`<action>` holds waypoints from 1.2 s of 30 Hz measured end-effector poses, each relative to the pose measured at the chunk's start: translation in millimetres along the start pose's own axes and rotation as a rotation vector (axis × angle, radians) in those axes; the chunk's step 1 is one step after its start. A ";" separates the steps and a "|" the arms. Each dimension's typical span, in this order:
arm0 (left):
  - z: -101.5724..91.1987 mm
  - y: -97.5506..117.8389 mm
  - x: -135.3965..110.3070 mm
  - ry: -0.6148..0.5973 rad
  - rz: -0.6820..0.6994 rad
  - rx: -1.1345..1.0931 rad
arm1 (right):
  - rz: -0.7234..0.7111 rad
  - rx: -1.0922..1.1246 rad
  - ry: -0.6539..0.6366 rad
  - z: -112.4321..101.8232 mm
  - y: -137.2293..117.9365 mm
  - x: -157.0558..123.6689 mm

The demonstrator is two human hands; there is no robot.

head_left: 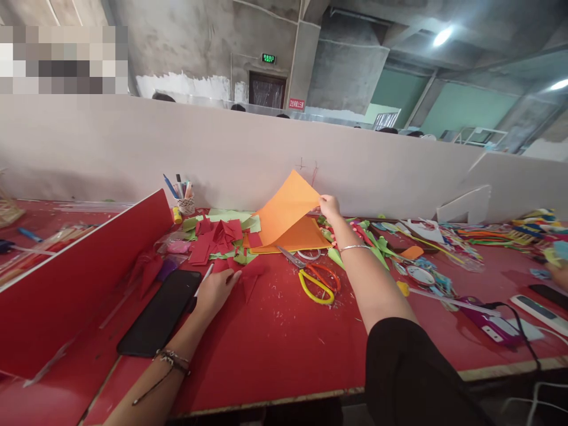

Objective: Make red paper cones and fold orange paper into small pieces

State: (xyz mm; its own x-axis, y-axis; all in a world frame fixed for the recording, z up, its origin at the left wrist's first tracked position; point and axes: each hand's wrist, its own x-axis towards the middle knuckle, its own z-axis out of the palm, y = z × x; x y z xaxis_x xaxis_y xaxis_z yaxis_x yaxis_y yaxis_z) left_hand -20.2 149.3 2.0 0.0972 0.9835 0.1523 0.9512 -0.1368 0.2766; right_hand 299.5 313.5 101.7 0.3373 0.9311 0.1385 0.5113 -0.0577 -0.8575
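My right hand (329, 207) pinches the corner of an orange paper sheet (288, 207), lifting it above more orange paper (297, 236). My left hand (216, 291) rests palm down with its fingers curled. A slim white pen (207, 273) with a dark end runs along the outer side of that hand and seems held in it; the grip itself is hidden. Folded red paper (252, 277) lies at its fingertips. Scissors (317, 281) with yellow and orange handles lie right of it. A black phone (160, 313) lies to its left.
Red and green paper scraps (217, 236) are heaped behind my left hand. A pen cup (185, 204) stands near the pale partition (222, 148). A red board (89, 278) stands on the left. Craft materials and a purple device (488, 322) with a cable lie right; another person's hand (558, 273) shows there.
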 end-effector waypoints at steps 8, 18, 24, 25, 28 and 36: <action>3.7 -1.8 1.1 0.001 0.026 0.008 | -0.093 0.210 -0.033 13.1 -23.9 -16.2; 2.2 -0.6 0.3 -0.003 0.009 0.049 | -0.224 0.441 -0.003 6.8 -59.2 -34.9; 0.8 1.2 -2.2 0.013 -0.083 0.070 | -0.386 0.499 0.071 -34.6 -80.7 -64.3; 0.4 1.2 -2.6 0.020 -0.104 0.068 | -0.452 0.504 0.084 -41.7 -81.6 -73.6; -1.2 0.9 -3.5 0.039 -0.160 0.036 | -0.546 0.527 0.116 -57.9 -75.5 -107.9; -12.6 5.3 -5.0 0.029 -0.203 -0.224 | -0.277 0.797 0.137 -77.0 -20.9 -192.8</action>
State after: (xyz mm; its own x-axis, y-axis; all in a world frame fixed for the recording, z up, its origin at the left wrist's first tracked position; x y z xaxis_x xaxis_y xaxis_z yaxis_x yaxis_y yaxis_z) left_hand -19.3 142.2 14.6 -0.0996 0.9901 0.0989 0.8618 0.0361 0.5060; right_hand 284.6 107.5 131.1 0.4010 0.8197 0.4090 -0.1023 0.4837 -0.8692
